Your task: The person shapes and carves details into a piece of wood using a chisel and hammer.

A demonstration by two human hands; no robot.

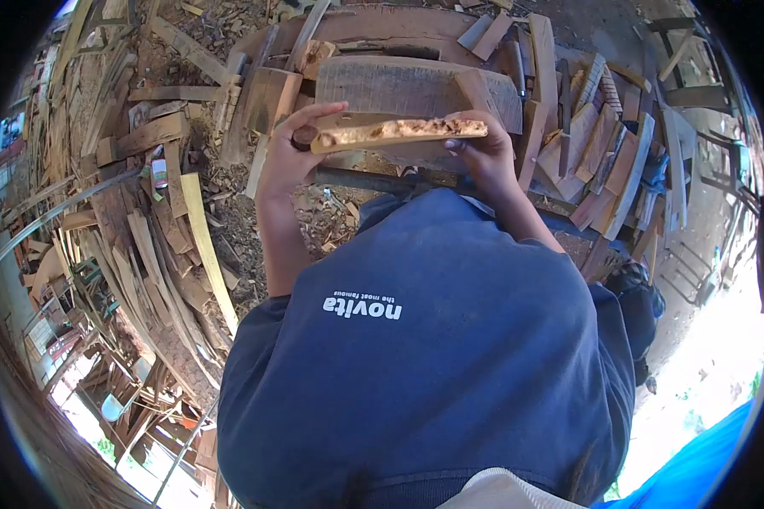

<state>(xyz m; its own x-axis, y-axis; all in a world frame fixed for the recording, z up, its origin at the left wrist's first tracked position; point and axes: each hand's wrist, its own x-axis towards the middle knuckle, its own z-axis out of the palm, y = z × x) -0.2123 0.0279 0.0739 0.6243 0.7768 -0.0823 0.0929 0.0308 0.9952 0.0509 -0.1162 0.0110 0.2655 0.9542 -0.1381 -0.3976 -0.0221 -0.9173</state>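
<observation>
Between my two hands is a short piece of wood (pixel 399 133), held level in front of my chest. Its upper edge is rough, pitted and pale, while the lower edge looks smoother and yellowish. My left hand (pixel 293 151) grips the left end, one finger stretched out above it. At the other end, my right hand (pixel 488 153) has its fingers behind the wood and the thumb at the near side. Just beyond the piece, a wide grey-brown board (pixel 373 83) lies on the work surface. The wood hides part of that board.
Several wood offcuts (pixel 598 148) are stacked to the right. A dark tool (pixel 412 52) lies behind the wide board. On the left are long slats (pixel 202 246), a chunky block (pixel 148 136) and wood chips (pixel 331 225) on the ground. A dark bag-like object (pixel 632 305) sits at my right.
</observation>
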